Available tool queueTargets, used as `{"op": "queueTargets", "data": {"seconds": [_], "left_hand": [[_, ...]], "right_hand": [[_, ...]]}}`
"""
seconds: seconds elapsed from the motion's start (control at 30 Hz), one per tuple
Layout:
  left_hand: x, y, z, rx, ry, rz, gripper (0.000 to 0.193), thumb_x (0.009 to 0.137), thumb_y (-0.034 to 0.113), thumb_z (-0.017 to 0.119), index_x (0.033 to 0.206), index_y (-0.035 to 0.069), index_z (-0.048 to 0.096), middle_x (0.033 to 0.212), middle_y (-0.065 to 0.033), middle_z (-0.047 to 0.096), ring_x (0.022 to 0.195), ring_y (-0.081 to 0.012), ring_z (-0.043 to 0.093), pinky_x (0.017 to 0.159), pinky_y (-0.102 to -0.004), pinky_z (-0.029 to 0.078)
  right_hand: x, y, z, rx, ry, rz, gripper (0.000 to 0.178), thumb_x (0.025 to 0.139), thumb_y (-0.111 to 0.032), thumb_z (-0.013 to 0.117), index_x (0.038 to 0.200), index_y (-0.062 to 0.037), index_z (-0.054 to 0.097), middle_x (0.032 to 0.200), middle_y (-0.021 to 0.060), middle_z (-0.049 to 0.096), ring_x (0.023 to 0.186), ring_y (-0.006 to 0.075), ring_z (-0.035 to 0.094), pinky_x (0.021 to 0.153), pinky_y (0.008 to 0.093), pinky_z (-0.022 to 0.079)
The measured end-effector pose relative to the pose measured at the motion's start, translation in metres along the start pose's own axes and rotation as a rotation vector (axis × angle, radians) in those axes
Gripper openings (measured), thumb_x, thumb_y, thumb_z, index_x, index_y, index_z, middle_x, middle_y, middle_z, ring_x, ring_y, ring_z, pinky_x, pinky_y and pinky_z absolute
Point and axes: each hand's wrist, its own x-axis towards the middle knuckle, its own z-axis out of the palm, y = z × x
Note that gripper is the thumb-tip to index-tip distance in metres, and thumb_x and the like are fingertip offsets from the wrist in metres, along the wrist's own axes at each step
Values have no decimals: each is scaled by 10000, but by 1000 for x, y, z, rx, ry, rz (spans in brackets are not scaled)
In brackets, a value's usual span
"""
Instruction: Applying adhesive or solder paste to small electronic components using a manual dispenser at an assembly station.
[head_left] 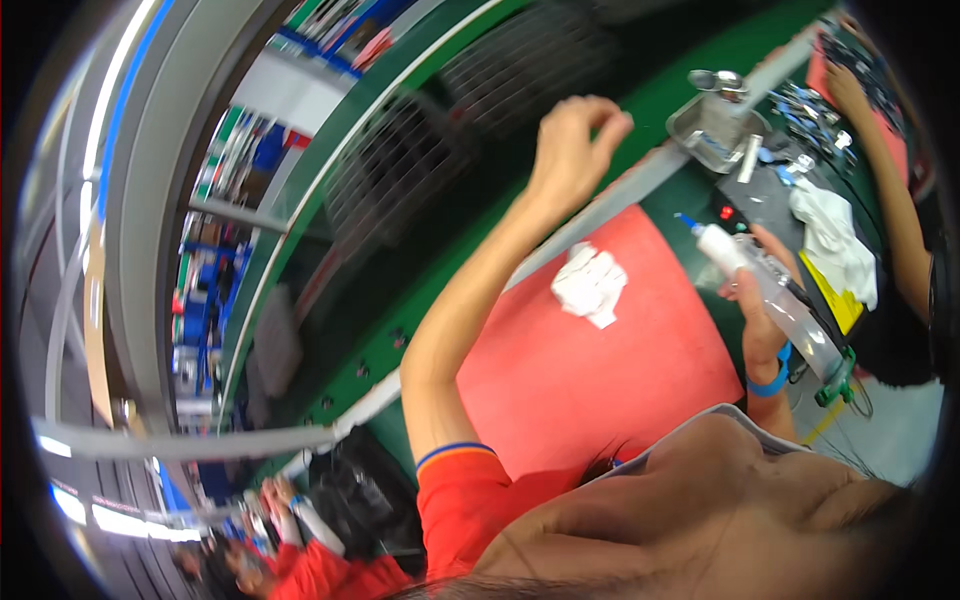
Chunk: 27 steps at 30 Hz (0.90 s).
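Plastic syringe (806, 322) is filling the right hand (762, 325), grip wrapped, presumably for steadiness; whether the left hand (570, 150) is pinching, I cannot tell.

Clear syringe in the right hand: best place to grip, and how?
Likely around the middle of the clear syringe, from the person's near side, as the right hand does: it's long and rounded, with blue tip and green fitting at opposite ends, best left free.
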Motion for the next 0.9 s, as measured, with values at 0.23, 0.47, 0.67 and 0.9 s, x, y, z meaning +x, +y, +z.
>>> {"op": "queueTargets", "data": {"seconds": [0.23, 0.47, 0.67, 0.9], "left_hand": [[-172, 6, -68, 297, -235, 236, 157, 644, -10, 538, 800, 5, 556, 859, -113, 535, 890, -284, 487, 744, -340, 408], [-185, -64, -134, 307, -137, -168, 123, 674, 110, 597, 737, 5, 593, 854, -136, 562, 831, -310, 516, 723, -355, 421], [-125, -123, -127, 421, 53, -304, 131, 697, 139, 562, 761, 33, 604, 815, -128, 583, 830, -304, 516, 729, -371, 423], [-61, -143, -107, 946, -179, -358, 212, 772, 154, 460, 884, 27, 586, 933, -116, 585, 971, -287, 480, 794, -407, 383]], "right_hand": [[4, 20, -10, -142, -8, -83, 373, 785, -109, 522, 1120, 34, 440, 913, 99, 534, 598, 96, 520, 510, 186, 412], [26, -55, 6, -35, -95, -103, 375, 815, -194, 478, 1115, 30, 459, 780, 80, 567, 566, 59, 499, 472, 165, 358], [30, -32, 74, 200, -38, -19, 392, 821, -232, 476, 1136, -1, 450, 765, 45, 550, 567, 60, 495, 490, 176, 359], [1, 12, 104, 167, -64, 42, 390, 799, -225, 513, 1102, 16, 466, 723, 49, 555, 518, 83, 510, 459, 179, 380]]}}
